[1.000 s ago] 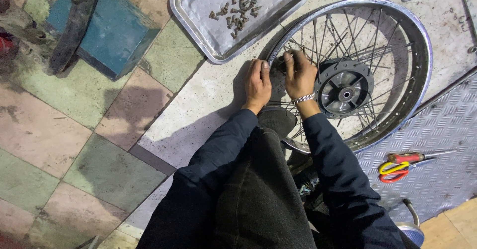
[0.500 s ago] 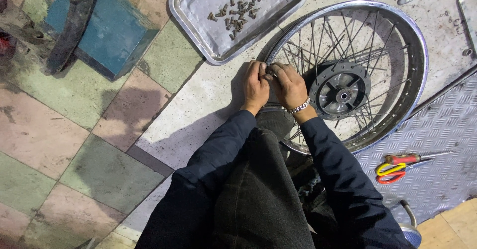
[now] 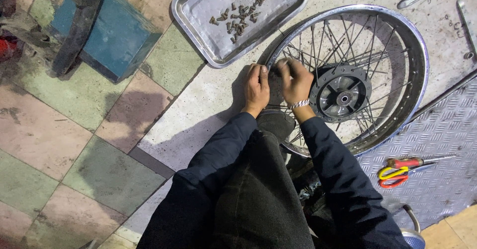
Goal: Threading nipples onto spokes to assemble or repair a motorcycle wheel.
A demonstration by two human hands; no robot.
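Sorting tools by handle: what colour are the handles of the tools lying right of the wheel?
Red and yellow handles, in the head view.

Repair workshop, floor-level: spoked wheel (image 3: 348, 80) flat on stained tile floor (image 3: 59, 144), metal tray (image 3: 238, 15) of small nipples, screwdriver (image 3: 412, 162), checker-plate sheet (image 3: 447, 140).

Bare floor (image 3: 74, 130) left open; tray (image 3: 198, 10) ahead, spokes (image 3: 377, 45) crowd right.
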